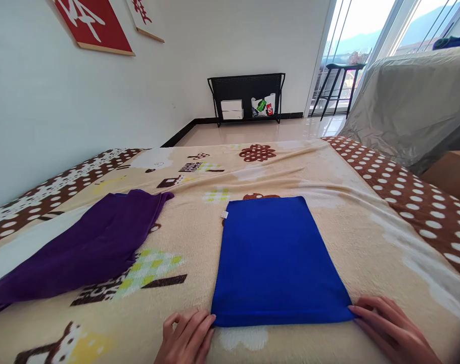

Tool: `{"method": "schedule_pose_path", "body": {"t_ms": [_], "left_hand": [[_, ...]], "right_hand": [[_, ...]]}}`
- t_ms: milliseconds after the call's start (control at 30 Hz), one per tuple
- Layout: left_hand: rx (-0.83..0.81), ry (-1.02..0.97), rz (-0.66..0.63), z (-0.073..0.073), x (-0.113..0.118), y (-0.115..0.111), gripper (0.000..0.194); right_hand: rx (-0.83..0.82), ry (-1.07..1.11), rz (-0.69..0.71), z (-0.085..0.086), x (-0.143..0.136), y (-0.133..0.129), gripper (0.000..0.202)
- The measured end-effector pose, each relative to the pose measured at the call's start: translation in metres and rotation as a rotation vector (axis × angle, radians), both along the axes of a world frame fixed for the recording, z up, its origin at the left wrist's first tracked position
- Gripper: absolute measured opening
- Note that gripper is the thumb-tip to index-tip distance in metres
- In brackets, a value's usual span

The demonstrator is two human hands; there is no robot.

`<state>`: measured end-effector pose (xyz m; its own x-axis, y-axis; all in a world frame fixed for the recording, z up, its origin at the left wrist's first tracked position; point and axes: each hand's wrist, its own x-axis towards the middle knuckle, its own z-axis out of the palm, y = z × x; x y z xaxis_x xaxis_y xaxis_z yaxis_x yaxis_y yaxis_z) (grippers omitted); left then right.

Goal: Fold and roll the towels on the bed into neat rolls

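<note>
A blue towel (275, 258) lies flat on the patterned blanket (192, 227), with a small white tag at its far left corner. Its near edge carries a narrow fold or crease. My left hand (186, 336) pinches the near left corner, fingers closed together. At the near right corner, the fingertips of my right hand (393, 326) are closed on the edge. Off to the left, a loosely bunched purple towel (89, 247) rests on the blanket, apart from both hands.
Brown polka-dot borders (415, 202) run along the blanket's sides. Beyond its far edge stands a black rack (247, 88) against the wall. A covered piece of furniture (419, 96), a cardboard box (453, 174) and a stool (341, 76) are on the right.
</note>
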<state>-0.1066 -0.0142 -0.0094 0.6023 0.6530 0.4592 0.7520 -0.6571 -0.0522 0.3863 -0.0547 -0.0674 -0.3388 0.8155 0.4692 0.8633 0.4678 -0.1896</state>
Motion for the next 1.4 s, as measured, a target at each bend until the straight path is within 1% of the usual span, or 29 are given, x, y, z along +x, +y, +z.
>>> {"method": "schedule_pose_path", "body": {"t_ms": [133, 300, 367, 433, 500, 533, 600, 633, 667, 700, 767, 800, 833, 867, 933, 1000, 1100, 1167, 1267, 1333, 1400], "left_hand": [[-0.083, -0.145, 0.032, -0.005, 0.003, 0.000, 0.028], [-0.178, -0.236, 0.046, -0.004, 0.005, 0.007, 0.021], [-0.226, -0.228, 0.071, -0.003, 0.006, 0.012, 0.018], [-0.226, -0.174, 0.137, -0.005, 0.010, 0.017, 0.018], [-0.146, -0.098, 0.261, -0.007, 0.022, 0.020, 0.019], [-0.086, -0.074, 0.335, -0.009, 0.031, 0.021, 0.020], [0.033, -0.084, 0.467, -0.011, 0.057, 0.020, 0.023], [0.069, -0.121, 0.501, -0.011, 0.073, 0.019, 0.025], [0.080, -0.173, 0.502, -0.012, 0.090, 0.017, 0.027], [0.064, -0.233, 0.469, -0.013, 0.106, 0.015, 0.029], [-0.014, -0.343, 0.343, -0.014, 0.134, 0.014, 0.031], [-0.058, -0.378, 0.275, -0.014, 0.144, 0.014, 0.031], [-0.091, -0.389, 0.217, -0.015, 0.149, 0.015, 0.030], [-0.112, -0.379, 0.173, -0.015, 0.152, 0.016, 0.028], [-0.123, -0.313, 0.114, -0.015, 0.148, 0.021, 0.024], [-0.122, -0.231, 0.078, -0.013, 0.139, 0.025, 0.022], [-0.122, -0.142, 0.077, -0.010, 0.127, 0.029, 0.021], [-0.133, -0.102, 0.078, -0.007, 0.124, 0.030, 0.020], [-0.156, -0.044, 0.049, -0.004, 0.124, 0.030, 0.019], [-0.147, -0.025, 0.041, -0.004, 0.124, 0.030, 0.019], [-0.119, -0.022, 0.060, -0.006, 0.124, 0.030, 0.019]], "right_hand": [[-0.028, 0.019, -0.042, 0.000, -0.003, 0.000, 0.023], [-0.072, -0.014, -0.081, 0.001, -0.012, 0.006, 0.021], [-0.033, -0.074, -0.101, 0.002, -0.018, 0.013, 0.022], [0.043, -0.139, -0.142, 0.004, -0.026, 0.021, 0.022], [0.110, -0.195, -0.246, 0.007, -0.038, 0.026, 0.020], [0.149, -0.212, -0.318, 0.008, -0.046, 0.028, 0.020], [0.244, -0.215, -0.434, 0.012, -0.066, 0.031, 0.018], [0.285, -0.194, -0.431, 0.014, -0.078, 0.031, 0.019], [0.304, -0.158, -0.378, 0.016, -0.091, 0.032, 0.020], [0.293, -0.112, -0.285, 0.018, -0.104, 0.033, 0.023], [0.219, -0.002, -0.077, 0.023, -0.126, 0.037, 0.027], [0.178, 0.050, -0.014, 0.024, -0.134, 0.039, 0.028], [0.141, 0.088, 0.012, 0.026, -0.140, 0.042, 0.028], [0.113, 0.116, 0.009, 0.027, -0.143, 0.045, 0.027], [0.062, 0.139, -0.025, 0.028, -0.145, 0.050, 0.023], [0.012, 0.137, -0.052, 0.029, -0.143, 0.053, 0.018], [-0.031, 0.135, -0.058, 0.030, -0.141, 0.055, 0.009], [-0.046, 0.142, -0.052, 0.033, -0.141, 0.055, 0.009], [-0.064, 0.126, -0.034, 0.036, -0.142, 0.054, 0.012], [-0.063, 0.089, -0.008, 0.035, -0.140, 0.055, 0.012], [-0.044, 0.055, -0.003, 0.033, -0.135, 0.054, 0.013]]}}
